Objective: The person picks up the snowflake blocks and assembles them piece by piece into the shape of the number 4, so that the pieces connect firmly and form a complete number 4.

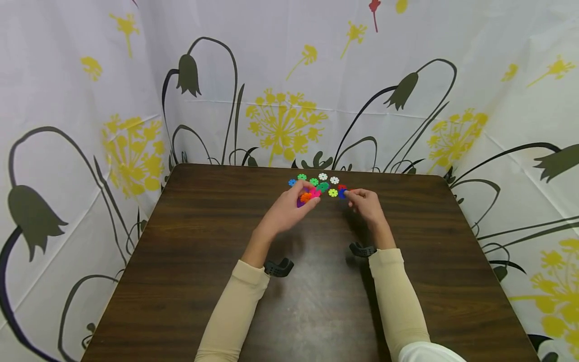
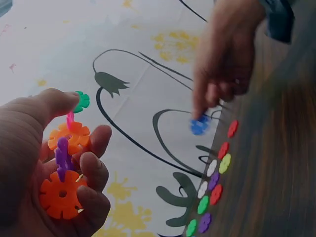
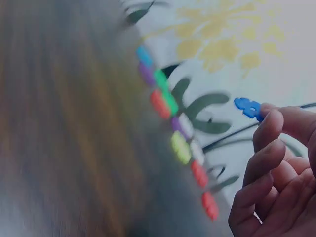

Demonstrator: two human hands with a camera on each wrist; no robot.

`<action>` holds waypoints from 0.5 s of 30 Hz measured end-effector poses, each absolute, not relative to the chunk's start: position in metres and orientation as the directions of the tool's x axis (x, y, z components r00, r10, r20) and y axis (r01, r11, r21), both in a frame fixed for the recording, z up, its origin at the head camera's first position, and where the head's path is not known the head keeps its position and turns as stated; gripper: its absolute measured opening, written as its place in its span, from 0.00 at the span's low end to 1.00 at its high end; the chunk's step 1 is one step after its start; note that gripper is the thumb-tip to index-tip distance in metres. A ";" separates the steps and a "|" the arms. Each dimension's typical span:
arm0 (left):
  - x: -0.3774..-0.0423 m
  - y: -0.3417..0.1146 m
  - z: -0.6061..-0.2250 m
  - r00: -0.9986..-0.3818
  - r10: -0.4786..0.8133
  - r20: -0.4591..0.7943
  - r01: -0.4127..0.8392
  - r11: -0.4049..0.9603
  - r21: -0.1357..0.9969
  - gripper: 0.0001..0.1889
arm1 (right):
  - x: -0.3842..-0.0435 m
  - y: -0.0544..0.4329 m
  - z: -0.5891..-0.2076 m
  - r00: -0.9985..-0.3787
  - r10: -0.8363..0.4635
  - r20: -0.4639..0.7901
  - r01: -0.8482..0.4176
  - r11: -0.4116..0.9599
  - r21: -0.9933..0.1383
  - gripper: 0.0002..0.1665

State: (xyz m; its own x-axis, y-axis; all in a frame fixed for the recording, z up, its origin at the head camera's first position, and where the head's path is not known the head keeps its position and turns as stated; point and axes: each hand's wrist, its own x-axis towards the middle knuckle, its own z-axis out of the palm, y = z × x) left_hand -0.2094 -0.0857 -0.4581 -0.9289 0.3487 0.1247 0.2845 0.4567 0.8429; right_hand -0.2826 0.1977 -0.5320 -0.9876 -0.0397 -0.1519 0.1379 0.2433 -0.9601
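Observation:
My left hand [image 1: 286, 210] holds a chain of interlocked flower-shaped plastic discs above the far part of the table. In the left wrist view the chain shows an orange disc [image 2: 53, 193] at the bottom, a purple disc [image 2: 63, 157] edge-on, another orange disc [image 2: 74, 140], a pink disc [image 2: 70, 120] and a green disc [image 2: 84, 100] by the thumb. To the right, my right hand [image 1: 368, 205] pinches a single blue disc [image 3: 248, 107] between thumb and index finger, apart from the chain.
Loose flower discs lie in rows near the table's far edge, among them a yellow one [image 2: 225, 163], a red one [image 2: 216, 194] and a white one [image 1: 334, 180]. The dark wooden table [image 1: 190, 241] meets a flower-printed curtain [image 1: 289, 65] behind.

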 end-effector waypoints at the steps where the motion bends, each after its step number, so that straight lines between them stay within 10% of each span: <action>1: -0.209 -0.086 -0.457 -0.932 0.344 0.119 0.282 0.477 0.833 0.25 | -0.282 0.196 -0.529 -0.990 -0.045 -0.135 0.123 0.210 -0.970 0.26; 15: -0.206 -0.083 -0.453 -0.942 0.295 0.162 0.318 0.625 0.713 0.25 | -0.267 0.182 -0.488 -0.994 -0.100 -0.041 0.047 -0.060 -0.997 0.26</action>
